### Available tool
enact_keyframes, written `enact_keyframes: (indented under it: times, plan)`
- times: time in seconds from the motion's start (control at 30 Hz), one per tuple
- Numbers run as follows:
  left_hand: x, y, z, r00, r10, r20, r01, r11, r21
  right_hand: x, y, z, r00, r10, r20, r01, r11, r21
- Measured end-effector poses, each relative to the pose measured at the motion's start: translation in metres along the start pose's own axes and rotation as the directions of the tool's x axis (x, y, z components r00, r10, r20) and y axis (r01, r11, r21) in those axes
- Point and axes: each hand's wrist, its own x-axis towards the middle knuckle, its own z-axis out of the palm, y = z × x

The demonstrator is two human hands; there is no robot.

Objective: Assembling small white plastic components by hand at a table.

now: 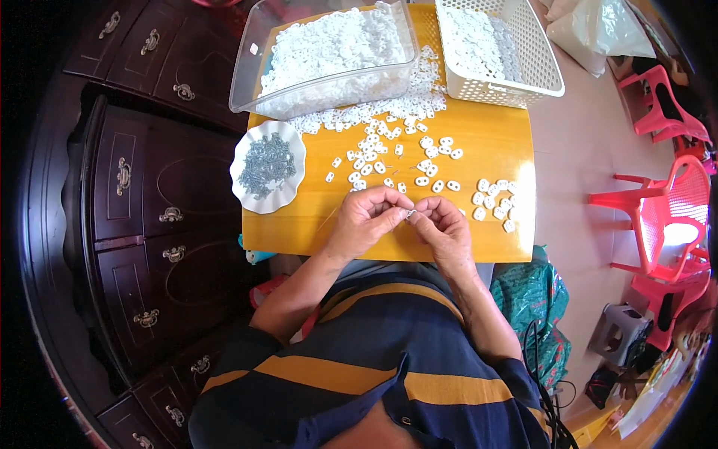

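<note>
My left hand and my right hand meet over the near edge of a small yellow table. Their fingertips pinch one small white plastic piece between them. Several more loose white pieces lie scattered on the table just beyond my hands, with a small group to the right. A white scalloped dish holding small grey metal parts sits to the left of my left hand.
A clear plastic bin full of white pieces stands at the table's far left. A white mesh basket with more stands at the far right. A dark wooden cabinet is on the left; red plastic chairs on the right.
</note>
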Motion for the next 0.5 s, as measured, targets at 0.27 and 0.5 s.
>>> enact_keyframes:
  times: [0.27,0.5]
  plan:
    - [0.002,-0.008,-0.007,0.997,0.056,0.047,-0.058,0.997,0.041,0.0,0.003,0.0,0.997,-0.072,0.004,0.072,0.996,-0.059]
    - [0.002,-0.011,-0.011,0.997,0.048,0.053,-0.052,0.995,0.085,-0.001,0.006,0.001,0.989,-0.146,-0.029,0.138,0.971,-0.197]
